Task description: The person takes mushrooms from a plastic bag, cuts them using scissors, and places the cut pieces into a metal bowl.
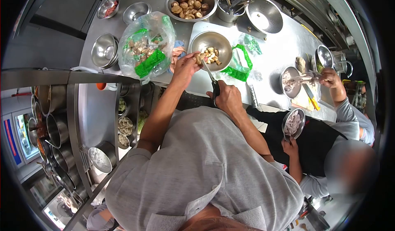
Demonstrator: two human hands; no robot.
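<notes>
Closest to us, our right hand [228,97] is closed around one pair of scissors [214,86]. Just past it, our left hand [186,69] pinches one mushroom [199,58] at the left rim of one bowl [219,40]. We could nick that hand, we judge, because the scissors sit so near it; pieces [212,55] might miss the bowl if cut outside its rim. Left of it we count one bag [162,28]; farther back, one basin [169,4] with over a dozen mushrooms [190,5], too overlapped for exact counting.
</notes>
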